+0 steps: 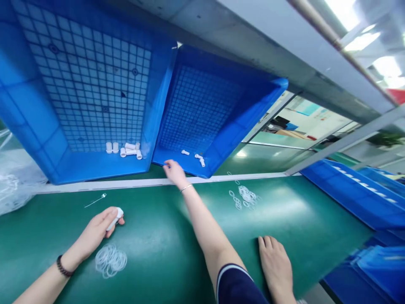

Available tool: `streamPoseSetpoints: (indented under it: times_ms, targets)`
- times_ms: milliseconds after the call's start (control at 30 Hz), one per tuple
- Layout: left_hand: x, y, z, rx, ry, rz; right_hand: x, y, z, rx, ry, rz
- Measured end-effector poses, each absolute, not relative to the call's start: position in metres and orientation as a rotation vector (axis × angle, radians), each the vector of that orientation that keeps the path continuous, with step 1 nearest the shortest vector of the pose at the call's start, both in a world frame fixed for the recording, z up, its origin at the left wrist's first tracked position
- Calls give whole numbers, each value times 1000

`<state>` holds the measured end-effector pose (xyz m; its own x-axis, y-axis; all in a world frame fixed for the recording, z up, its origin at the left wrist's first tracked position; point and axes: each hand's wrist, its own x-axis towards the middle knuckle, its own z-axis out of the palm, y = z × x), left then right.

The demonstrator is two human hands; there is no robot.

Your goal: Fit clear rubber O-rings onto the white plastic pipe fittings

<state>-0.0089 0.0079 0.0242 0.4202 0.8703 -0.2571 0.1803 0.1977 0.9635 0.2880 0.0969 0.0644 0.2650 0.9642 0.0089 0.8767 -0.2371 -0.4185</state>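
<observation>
My left hand (pixel 103 221), with a dark beaded bracelet, is closed around a short white plastic fitting (pixel 115 218) above the green work surface. A loose pile of thin translucent rings (pixel 110 260) lies just below that hand. My right hand (pixel 175 172), wearing a thin bangle, is stretched forward to the lower front edges of the two blue bins. Its fingers are curled, and what they hold, if anything, is hidden. Several white plastic fittings (pixel 129 152) lie in the left blue bin (pixel 91 169); a few smaller white pieces (pixel 200 159) lie in the right blue bin (pixel 218 156).
Another person's hand (pixel 276 266) rests on the green table (pixel 177 253) at the lower right. More rings (pixel 247 195) lie right of centre. A thin white tie-like piece (pixel 95 200) lies at left. A clear plastic bag (pixel 15 181) and blue crates (pixel 354 198) flank the table.
</observation>
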Motion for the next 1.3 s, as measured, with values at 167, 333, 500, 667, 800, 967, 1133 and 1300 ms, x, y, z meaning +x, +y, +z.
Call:
streamPoseSetpoints:
  times_ms: [167, 333, 500, 667, 800, 967, 1133, 1300]
  targets:
    - [-8, 5, 45, 1736, 959, 352, 394, 122, 94, -2543, -1412, 255]
    - [-9, 5, 54, 1832, 934, 351, 422, 130, 95, -2636, -1329, 272]
    - [-10, 10, 40, 1421, 957, 575, 401, 135, 89, -2512, -1436, 326]
    - [-1, 9, 31, 1236, 905, 700, 292, 85, 65, -1667, -1640, 750]
    - [0, 7, 28, 1243, 910, 750, 201, 28, 53, -1121, -1728, 1005]
    - [-8, 12, 29, 1227, 926, 900, 175, 16, 51, -966, -1936, 997]
    - [-12, 20, 27, 1123, 916, 981, 185, 18, 38, -1347, -2246, 736]
    - [-16, 23, 25, 1139, 982, 1005, 179, 11, 30, -1491, -2552, 546]
